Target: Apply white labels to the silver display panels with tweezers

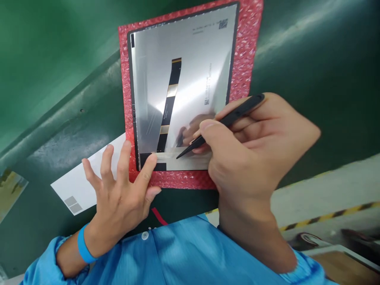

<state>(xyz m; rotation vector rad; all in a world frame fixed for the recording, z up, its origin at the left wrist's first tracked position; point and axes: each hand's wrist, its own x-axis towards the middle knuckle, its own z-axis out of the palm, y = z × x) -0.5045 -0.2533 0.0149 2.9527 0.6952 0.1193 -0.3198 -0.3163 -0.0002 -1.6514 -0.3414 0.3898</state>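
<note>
Red bubble wrap [184, 180] cushions a silvery panel [196, 51] on a green work surface [297, 75], seen from my head camera. My left hand [121, 198] is spread wide, its index fingertip resting at the panel's near left corner, beside a black patch [145, 159]. My right hand [249, 154] pinches a black pointed tool [242, 111], its tip at a pale strip [191, 161] along the near edge; whether it touches, I cannot tell. A dark flat cable [170, 109] runs up the panel from that strip, and a white card [86, 180] lies at left.

A slip of the sharp tip could, I judge, scratch the shiny backing or nick the cable; pressing too hard could strain the edge, and an uneven push could shift the panel on its soft bed.

A square code [223, 24] sits in the panel's far right corner, with printed lines [209, 73] lower down, too small to read; no brand is legible
</note>
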